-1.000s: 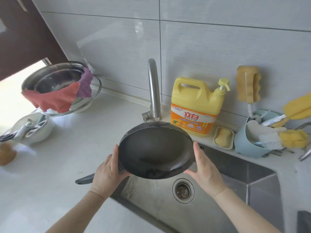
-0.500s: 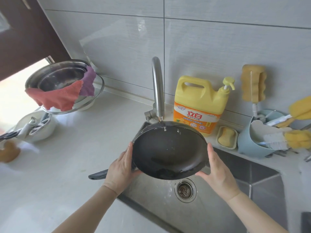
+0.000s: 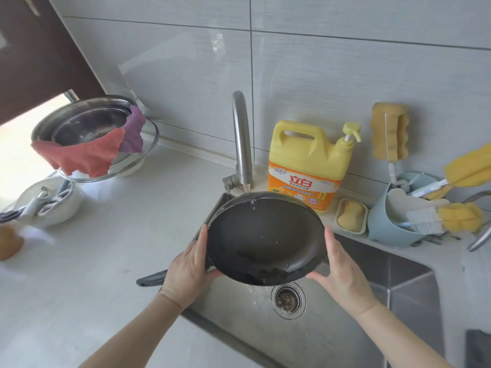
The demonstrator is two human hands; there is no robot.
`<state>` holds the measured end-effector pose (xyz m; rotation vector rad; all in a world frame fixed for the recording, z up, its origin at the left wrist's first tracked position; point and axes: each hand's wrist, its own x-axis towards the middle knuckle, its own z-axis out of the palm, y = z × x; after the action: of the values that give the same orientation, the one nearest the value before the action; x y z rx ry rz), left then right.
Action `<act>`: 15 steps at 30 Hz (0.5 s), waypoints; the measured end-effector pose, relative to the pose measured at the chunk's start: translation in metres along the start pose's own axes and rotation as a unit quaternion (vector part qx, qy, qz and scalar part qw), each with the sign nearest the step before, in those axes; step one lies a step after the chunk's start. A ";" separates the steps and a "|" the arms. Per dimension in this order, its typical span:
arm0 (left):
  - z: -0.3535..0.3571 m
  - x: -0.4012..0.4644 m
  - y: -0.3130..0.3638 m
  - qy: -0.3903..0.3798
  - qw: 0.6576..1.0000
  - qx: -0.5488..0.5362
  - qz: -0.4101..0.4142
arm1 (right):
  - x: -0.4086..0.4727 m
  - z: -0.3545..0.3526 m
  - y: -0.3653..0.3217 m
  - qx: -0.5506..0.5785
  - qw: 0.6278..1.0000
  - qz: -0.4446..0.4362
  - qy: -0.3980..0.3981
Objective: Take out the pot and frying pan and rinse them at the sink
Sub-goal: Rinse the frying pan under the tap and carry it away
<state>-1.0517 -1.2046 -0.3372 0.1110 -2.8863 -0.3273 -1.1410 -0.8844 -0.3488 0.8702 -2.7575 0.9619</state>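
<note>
1. The person held the frying pan (image 3: 265,237) between both palms over the sink (image 3: 332,328), tilted so its inside faced them and its near edge hung lowest, presumably so rinse water would run off into the basin rather than onto the counter (image 3: 106,261).
2. The left hand (image 3: 190,269) pressed against the pan's left rim, fingers straight and close together pointing up, thumb tucked under the lower edge. The pan's handle (image 3: 151,278) stuck out to the left just past that wrist, unused; I judged gripping the rim gave better control of the tilt.
3. The right hand (image 3: 340,272) mirrored it on the opposite rim, fingers straight and together, thumb reaching under the bottom. Neither hand curled round anything; they squeezed the pan between them.
4. The tap (image 3: 241,139) stood just beyond the fingertips, its spout right above the pan's far rim, where a few droplets showed. Whether water was running I could not tell for certain, though splashes lay below the pan beside the drain (image 3: 288,300).
5. A steel pot (image 3: 87,123) sat well off beyond the left hand, draped with cloths (image 3: 93,152); likely the task's pot, though I could not say whether it had been rinsed.
6. Beyond the right hand stood a yellow detergent jug (image 3: 308,163).
</note>
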 end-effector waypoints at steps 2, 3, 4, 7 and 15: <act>-0.002 -0.004 -0.008 -0.004 1.000 0.001 -0.007 | 0.005 0.005 -0.006 0.011 1.000 0.003 -0.007; -0.003 -0.007 -0.012 -0.008 1.000 0.001 -0.014 | 0.007 0.007 -0.008 0.015 1.000 0.004 -0.008; -0.004 -0.009 -0.017 -0.015 1.000 0.000 -0.020 | 0.009 0.010 -0.010 0.018 1.000 0.004 -0.010; -0.007 -0.013 -0.025 -0.021 0.999 0.002 -0.036 | 0.013 0.016 -0.014 0.012 1.000 -0.007 -0.022; -0.012 -0.015 -0.023 -0.015 0.999 0.022 -0.044 | 0.016 0.017 -0.016 0.004 1.000 -0.009 -0.028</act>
<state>-1.0333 -1.2282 -0.3347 0.2431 -2.9254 -0.2833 -1.1441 -0.9130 -0.3491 0.9350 -2.7882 0.9607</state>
